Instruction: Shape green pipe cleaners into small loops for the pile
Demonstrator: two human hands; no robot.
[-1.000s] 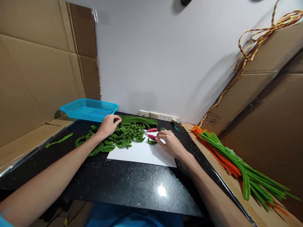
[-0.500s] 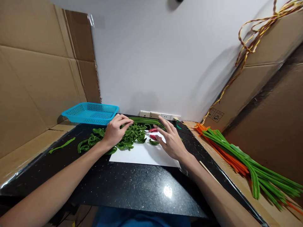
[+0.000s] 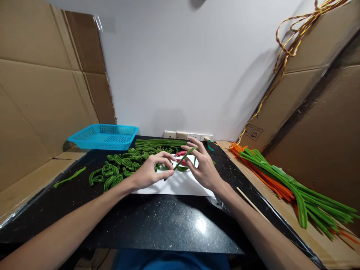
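A short green pipe cleaner [image 3: 184, 158] is pinched by its lower end between the thumb and fingers of my left hand [image 3: 154, 170], over a white sheet of paper [image 3: 180, 189]. It slants up to the fingers of my right hand [image 3: 204, 167], which are spread; whether they touch its tip I cannot tell. Behind the hands lie red-handled pliers [image 3: 180, 153], partly hidden. Curled green pipe-cleaner pieces [image 3: 126, 161] are heaped to the left, some on the black tabletop. Long straight green pipe cleaners [image 3: 160, 143] lie along the back.
A blue plastic basket [image 3: 102, 144] stands at the back left. On the right, bundles of green pipe cleaners [image 3: 284, 182] and orange pipe cleaners [image 3: 270, 187] rest on cardboard. A thin wooden stick [image 3: 250, 202] lies near my right forearm. Sockets [image 3: 182, 135] line the wall.
My left hand has moved from the heap toward the front right and now shows a green pipe cleaner in its pinch. My right hand stays nearly in place. The view has shifted slightly.
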